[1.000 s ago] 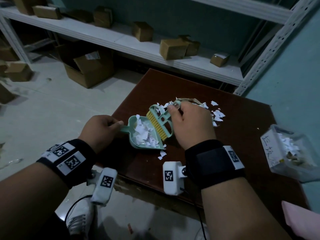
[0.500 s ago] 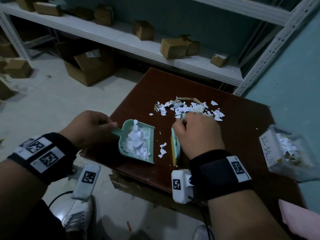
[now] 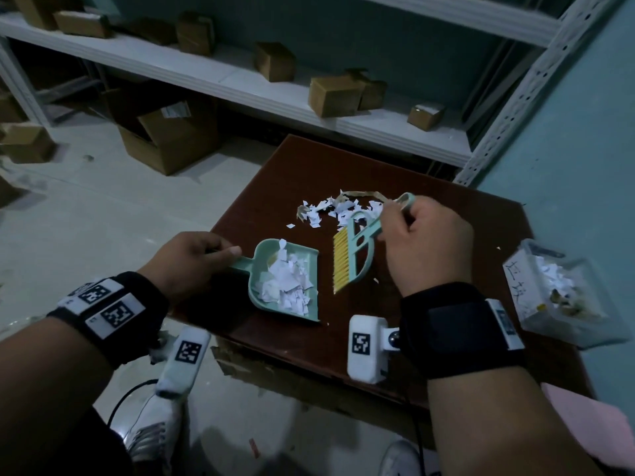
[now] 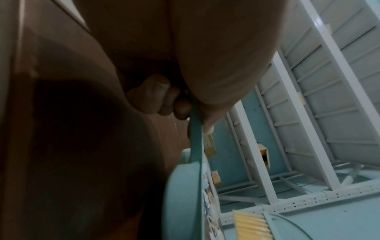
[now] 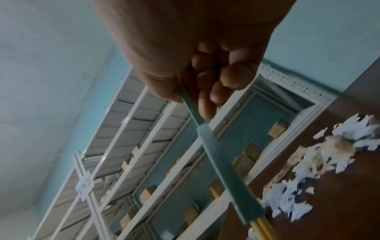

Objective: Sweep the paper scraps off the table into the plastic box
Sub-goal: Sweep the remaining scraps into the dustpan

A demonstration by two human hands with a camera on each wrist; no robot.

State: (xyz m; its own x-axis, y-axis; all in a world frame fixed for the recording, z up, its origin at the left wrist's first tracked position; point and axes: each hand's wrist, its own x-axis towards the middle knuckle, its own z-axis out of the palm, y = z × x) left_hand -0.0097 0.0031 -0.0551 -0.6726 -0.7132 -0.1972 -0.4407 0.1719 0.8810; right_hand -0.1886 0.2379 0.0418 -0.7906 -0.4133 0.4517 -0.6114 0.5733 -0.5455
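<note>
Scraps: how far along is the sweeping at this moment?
Partway. Done: the box holds some scraps. In hand: the left hand holds a dustpan loaded with paper; the right hand grips the brush. Left: a pile on the table, and the dustpan still to be emptied.

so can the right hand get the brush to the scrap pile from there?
Probably yes. The right hand grips the brush, which sits just beside the scrap pile with bare table around it and nothing between them.
</note>
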